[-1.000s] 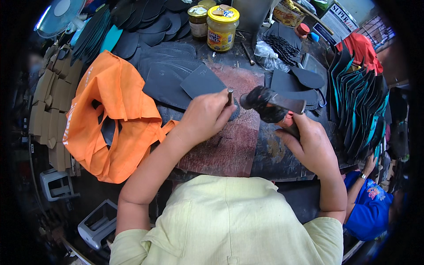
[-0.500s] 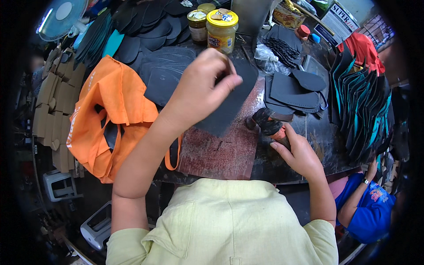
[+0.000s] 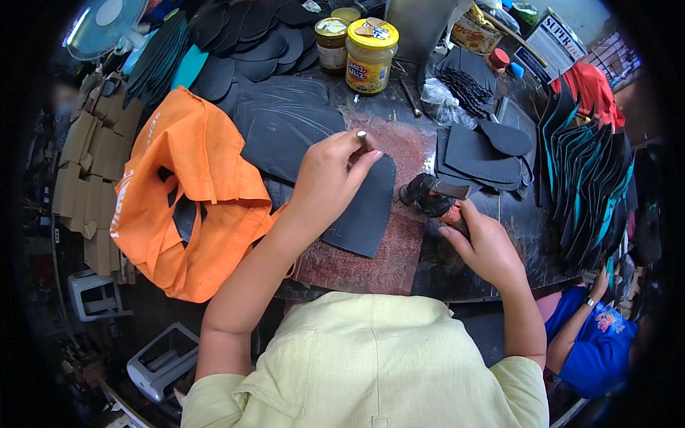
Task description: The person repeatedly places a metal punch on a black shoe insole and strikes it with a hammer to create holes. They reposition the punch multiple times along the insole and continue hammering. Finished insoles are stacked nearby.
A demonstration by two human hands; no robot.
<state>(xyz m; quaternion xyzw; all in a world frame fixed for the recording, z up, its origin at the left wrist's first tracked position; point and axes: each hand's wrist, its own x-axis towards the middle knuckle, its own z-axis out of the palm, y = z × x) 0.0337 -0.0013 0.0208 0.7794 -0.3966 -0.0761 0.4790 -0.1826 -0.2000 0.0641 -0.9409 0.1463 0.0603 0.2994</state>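
Pinching one metal rod point(image 3: 362, 136) in left hand point(image 3: 330, 167), with long axis near upright, over one black sheet point(image 3: 362, 217) on one red mat point(image 3: 397, 267); clasping one hammer point(image 3: 430, 200) in right hand point(image 3: 491, 244), with round face pointing left.

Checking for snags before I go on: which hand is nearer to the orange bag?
Left. The left hand, gripping a metal rod, is right of the orange bag; the right hand, holding a hammer, is farther right, past the reddish mat.

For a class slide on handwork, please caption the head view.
Left grip holds a metal tool over a black piece on a reddish mat; right grip holds a hammer.
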